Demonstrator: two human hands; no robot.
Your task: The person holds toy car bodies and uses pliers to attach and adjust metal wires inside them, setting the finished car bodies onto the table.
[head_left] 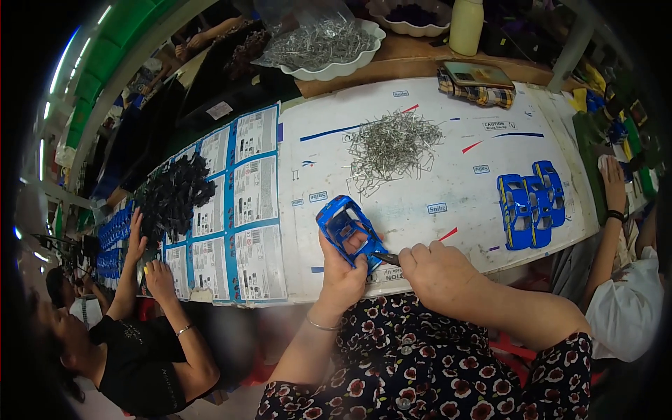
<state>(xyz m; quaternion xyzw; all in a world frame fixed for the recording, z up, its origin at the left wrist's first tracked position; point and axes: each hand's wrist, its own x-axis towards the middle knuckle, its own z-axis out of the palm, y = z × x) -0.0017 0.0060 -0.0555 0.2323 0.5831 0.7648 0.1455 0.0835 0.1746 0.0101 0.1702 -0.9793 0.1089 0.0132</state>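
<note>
and here the left hand (343, 281) grips a blue toy car (341, 227) over the table's (315, 164) near side; the right hand (439, 274) clasps a dark tool (387, 258) at the car's near end. i'd brace that car firmly, press gently, tip aimed off the palm. farther out, a wire pile (395, 143).

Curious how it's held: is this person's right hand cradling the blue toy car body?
No, the left hand cradles the blue toy car body from below.

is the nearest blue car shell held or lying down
Held: the left hand cradles the blue car shell, fingers showing through its opening.
</note>
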